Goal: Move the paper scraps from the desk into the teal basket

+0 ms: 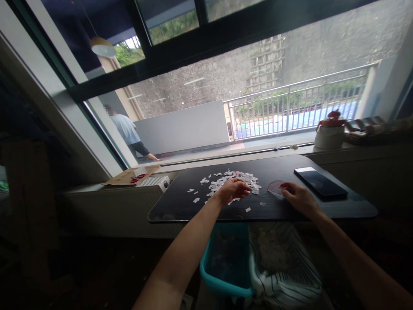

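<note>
A heap of small white paper scraps [214, 186] lies spread on the dark tabletop [180, 209]. My left hand [232, 190] is over the near side of the heap, its fingers loosely bent and apart, with nothing visible in them. To the right of the heap, my right hand [300, 199] pinches a pinkish see-through protractor [274, 187] by its right end, close to the table surface. A few loose scraps, among them a paper piece [248, 209], lie near the table's front edge.
A dark phone-like device [321, 183] lies at the table's right. Below stand a teal bin [209, 275] and a striped bag-lined container [290, 282]. Scissors [138, 177] rest on brown paper at left. A lidded jug [329, 133] is on the sill. Outside, a person [126, 129] is visible.
</note>
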{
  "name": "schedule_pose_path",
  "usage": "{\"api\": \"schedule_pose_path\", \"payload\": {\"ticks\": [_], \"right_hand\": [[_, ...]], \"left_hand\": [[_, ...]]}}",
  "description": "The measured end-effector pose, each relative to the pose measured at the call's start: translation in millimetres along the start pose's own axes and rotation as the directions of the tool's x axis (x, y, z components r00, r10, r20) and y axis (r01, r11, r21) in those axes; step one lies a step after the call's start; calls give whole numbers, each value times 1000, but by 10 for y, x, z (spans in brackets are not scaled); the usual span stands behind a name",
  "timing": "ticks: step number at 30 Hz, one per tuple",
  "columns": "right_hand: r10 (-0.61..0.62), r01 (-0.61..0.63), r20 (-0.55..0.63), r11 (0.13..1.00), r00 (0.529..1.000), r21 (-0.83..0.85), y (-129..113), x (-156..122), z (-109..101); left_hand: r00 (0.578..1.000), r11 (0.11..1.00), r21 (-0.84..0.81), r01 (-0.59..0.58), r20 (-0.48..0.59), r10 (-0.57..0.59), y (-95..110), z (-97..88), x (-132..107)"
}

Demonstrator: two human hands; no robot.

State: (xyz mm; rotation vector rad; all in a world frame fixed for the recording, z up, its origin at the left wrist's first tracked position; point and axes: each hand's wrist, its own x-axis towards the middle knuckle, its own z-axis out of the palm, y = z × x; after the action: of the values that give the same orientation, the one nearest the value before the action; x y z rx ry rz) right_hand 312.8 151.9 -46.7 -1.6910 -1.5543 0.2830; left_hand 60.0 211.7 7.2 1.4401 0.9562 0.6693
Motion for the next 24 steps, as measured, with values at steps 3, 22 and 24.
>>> {"api": "schedule_pose_path", "payload": {"ticks": [3,22,24], "right_hand": [[8,-8,-11,1000,1000,1,-7,-1,1],[22,-25,17,982,1000,185,-77,-57,-64],[5,-18,44,951,999,310,-108,-139,-76]], "left_hand": [[997,1000,30,0,-83,2,12,5,18],[757,669,742,-43,-412,507,-50,-516,-387],[691,615,788,21,-456,561,-167,-717,-543]]}}
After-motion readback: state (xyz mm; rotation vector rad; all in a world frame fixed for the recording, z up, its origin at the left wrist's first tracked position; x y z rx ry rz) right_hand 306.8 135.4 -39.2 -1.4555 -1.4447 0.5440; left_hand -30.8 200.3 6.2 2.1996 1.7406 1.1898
